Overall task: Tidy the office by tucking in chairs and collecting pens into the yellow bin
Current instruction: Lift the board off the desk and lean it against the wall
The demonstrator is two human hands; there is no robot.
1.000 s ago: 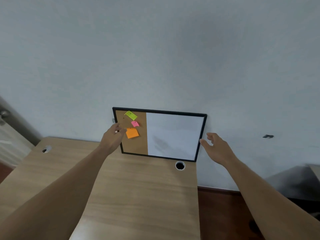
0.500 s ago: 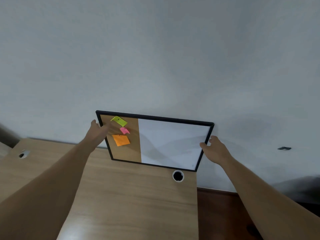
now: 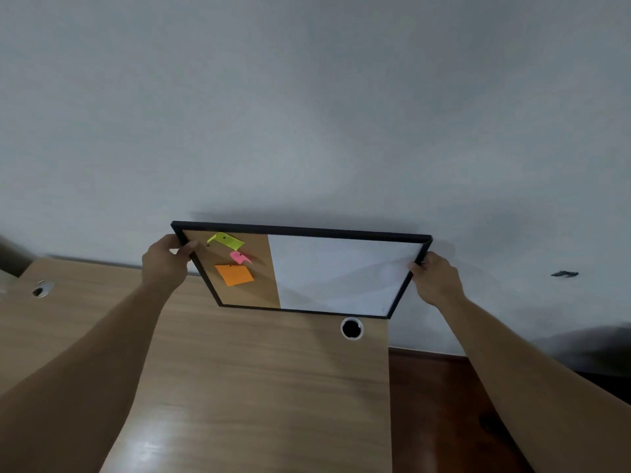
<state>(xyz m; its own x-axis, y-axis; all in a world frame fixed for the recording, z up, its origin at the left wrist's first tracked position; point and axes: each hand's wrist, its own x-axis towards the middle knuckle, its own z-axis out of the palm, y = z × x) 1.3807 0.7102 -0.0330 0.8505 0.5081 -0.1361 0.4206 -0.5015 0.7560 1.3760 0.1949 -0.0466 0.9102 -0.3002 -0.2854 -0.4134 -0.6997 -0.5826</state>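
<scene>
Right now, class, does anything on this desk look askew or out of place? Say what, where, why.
The black-framed board at the back of the desk is tilted off the wall, gripped by the left hand and right hand. Its green note and pink note curl off the cork.

Light dim, cool, diffuse; source unseen. Soft shadow on wall (image 3: 307, 131) along top of board (image 3: 341, 278); fainter one beside right hand (image 3: 438, 279). Grey diagonal shading across board's white half. Pale glare on desk (image 3: 259, 387), near edge. Borders bowed; lower right smeared.

Wooden desk (image 3: 256, 387), framed board (image 3: 341, 274) gripped by left hand (image 3: 164, 264) and right hand (image 3: 438, 279)
</scene>
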